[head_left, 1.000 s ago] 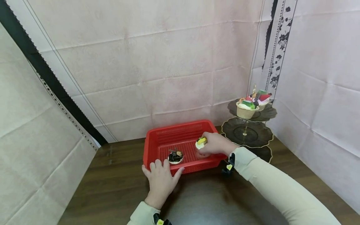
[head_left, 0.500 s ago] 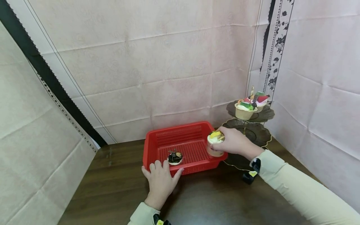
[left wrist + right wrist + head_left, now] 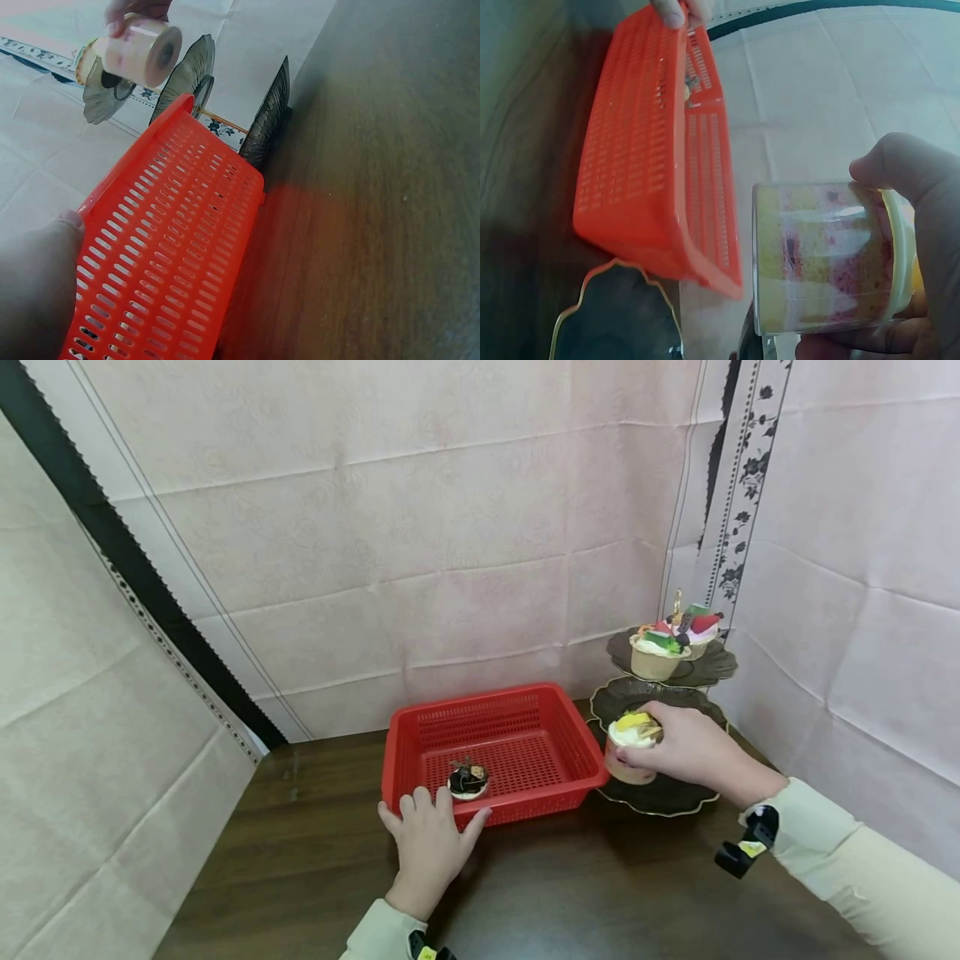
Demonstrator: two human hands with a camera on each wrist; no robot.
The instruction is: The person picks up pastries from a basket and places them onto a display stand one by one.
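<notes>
My right hand (image 3: 690, 752) grips a clear cup of layered cake (image 3: 628, 767), topped with white cream and yellow pieces. It is held upright beside the red basket (image 3: 525, 810), in front of the dark tiered stand (image 3: 708, 670). Pink and yellow layers show through the cake cup (image 3: 821, 259) in the right wrist view. My left hand (image 3: 427, 843) holds the basket's front left rim, thumb outside and fingers over the edge. Inside the basket, near those fingers, sits a small dark-topped cake (image 3: 467, 779).
Two cupcakes (image 3: 654, 662) with colourful toppings stand on the stand's top tier. Its lower tier (image 3: 660, 797) reaches close to the basket's right end. Patterned pale cloth (image 3: 480, 568) covers the walls behind the brown wooden table (image 3: 315, 852).
My right hand has lifted the cake cup out of the basket and carried it right, to the front of the stand. The left hand and basket have stayed in place.
</notes>
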